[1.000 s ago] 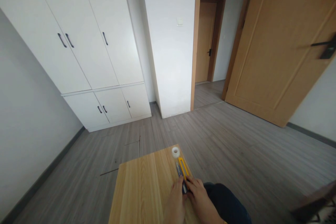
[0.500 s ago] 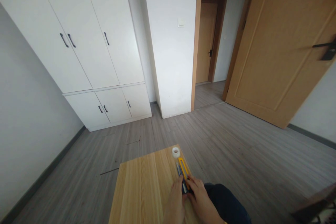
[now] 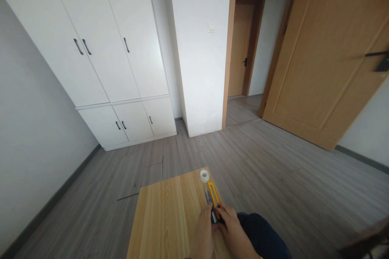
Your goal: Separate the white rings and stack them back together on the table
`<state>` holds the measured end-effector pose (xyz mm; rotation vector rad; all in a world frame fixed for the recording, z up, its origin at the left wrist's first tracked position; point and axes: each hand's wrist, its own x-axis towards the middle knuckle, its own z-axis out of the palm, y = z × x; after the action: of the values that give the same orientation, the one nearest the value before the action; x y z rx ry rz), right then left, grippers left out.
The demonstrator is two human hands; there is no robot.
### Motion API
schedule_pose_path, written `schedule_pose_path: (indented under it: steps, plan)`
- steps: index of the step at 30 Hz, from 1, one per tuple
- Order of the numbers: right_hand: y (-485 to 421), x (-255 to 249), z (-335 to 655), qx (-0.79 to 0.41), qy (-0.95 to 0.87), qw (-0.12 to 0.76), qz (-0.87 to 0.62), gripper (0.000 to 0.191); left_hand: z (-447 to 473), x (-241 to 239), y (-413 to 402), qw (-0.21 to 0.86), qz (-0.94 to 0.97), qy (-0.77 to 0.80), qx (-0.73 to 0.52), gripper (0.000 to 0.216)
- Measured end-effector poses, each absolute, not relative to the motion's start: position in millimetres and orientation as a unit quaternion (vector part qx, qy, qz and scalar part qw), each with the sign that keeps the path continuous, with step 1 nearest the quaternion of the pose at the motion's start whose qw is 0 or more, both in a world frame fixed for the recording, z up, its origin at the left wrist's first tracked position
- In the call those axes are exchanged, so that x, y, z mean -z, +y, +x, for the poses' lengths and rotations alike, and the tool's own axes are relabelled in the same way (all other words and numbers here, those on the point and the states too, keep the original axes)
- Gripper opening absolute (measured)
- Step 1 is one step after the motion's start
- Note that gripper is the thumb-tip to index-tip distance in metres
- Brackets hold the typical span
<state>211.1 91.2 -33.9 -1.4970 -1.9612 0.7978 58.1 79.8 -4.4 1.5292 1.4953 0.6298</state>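
Head view: two hands, left (image 3: 204, 236) and right (image 3: 232, 228), fingers together on one yellow utility knife (image 3: 213, 195), one tape roll (image 3: 204, 176) beyond.

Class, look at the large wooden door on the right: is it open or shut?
Open. The large wooden door is swung into the room, clear of its frame, and the doorway beside it shows a hallway with another, closed door.

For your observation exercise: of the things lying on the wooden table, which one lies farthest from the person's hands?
The tape roll, the small white ring at the table's far corner. The yellow knife and the dark pen beside it both reach the hands.
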Motion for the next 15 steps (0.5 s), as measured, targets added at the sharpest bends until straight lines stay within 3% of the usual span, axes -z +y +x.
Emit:
schedule_pose_path:
  steps: [15]
  plan:
    - [89.9,39.4,211.3,-0.292,-0.708,0.318,-0.559,0.050,56.7,4.9,79.4,0.440,0.615,0.604,-0.252,0.068]
